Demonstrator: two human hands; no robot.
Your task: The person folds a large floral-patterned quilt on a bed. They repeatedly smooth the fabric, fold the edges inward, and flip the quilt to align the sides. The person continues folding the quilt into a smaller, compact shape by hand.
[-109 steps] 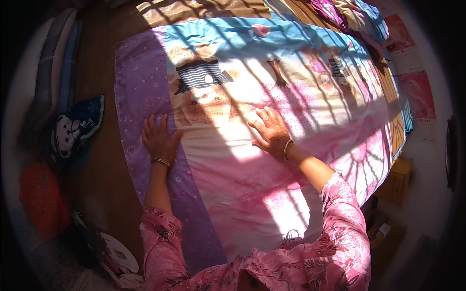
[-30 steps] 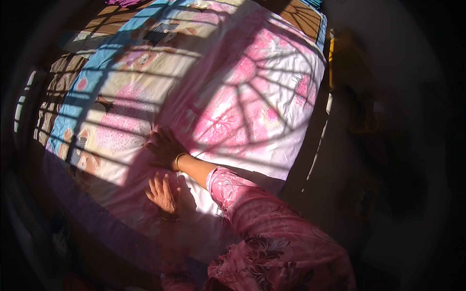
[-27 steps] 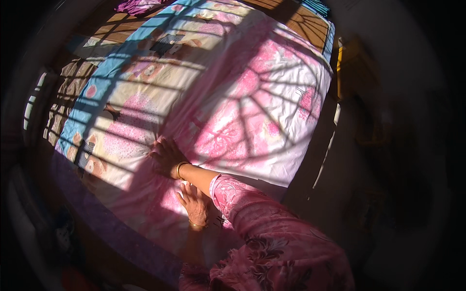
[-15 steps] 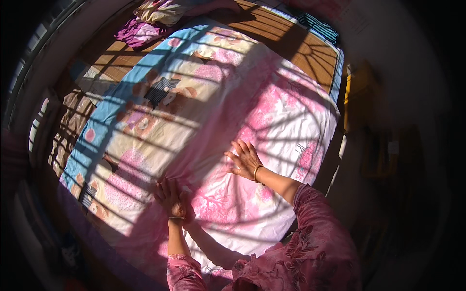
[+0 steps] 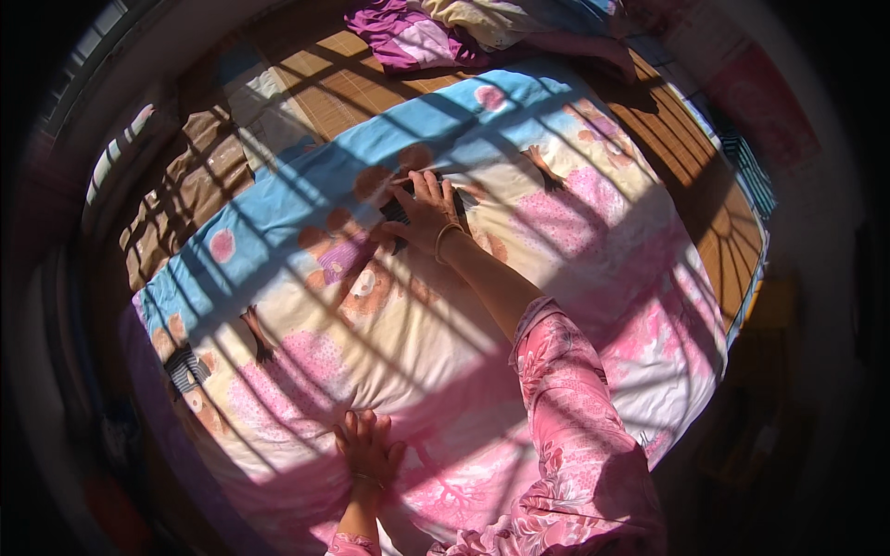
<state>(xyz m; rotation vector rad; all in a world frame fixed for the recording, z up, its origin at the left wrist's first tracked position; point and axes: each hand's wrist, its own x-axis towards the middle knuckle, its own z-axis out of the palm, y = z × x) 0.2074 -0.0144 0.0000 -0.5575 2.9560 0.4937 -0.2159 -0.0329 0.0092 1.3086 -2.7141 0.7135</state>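
Observation:
A printed quilt (image 5: 436, 357) lies spread out before me, with a blue band along its far side, cream ground with bears and trees in the middle, and pink and white nearer to me. My right hand (image 5: 426, 213) rests on its far part, over a bear print by the blue band, fingers apart and palm down. Closer to me, my left hand (image 5: 369, 449) presses flat on the pink part in shadow, its fingers spread. Small wrinkles run through the cloth around both hands. Neither hand grips anything.
Beneath the quilt is a bed with a brown woven mat (image 5: 329, 88). Bunched purple bedding (image 5: 417, 42) and cream cloth (image 5: 487, 18) lie at the far edge. Brown patterned cloth (image 5: 181, 190) sits at the left, a striped teal cloth (image 5: 749, 176) at the right. Barred shadows cross everything.
My right hand has moved forward and left from the pink part to the bear print near the blue band. My left hand stays flat on the quilt. The view has shifted too.

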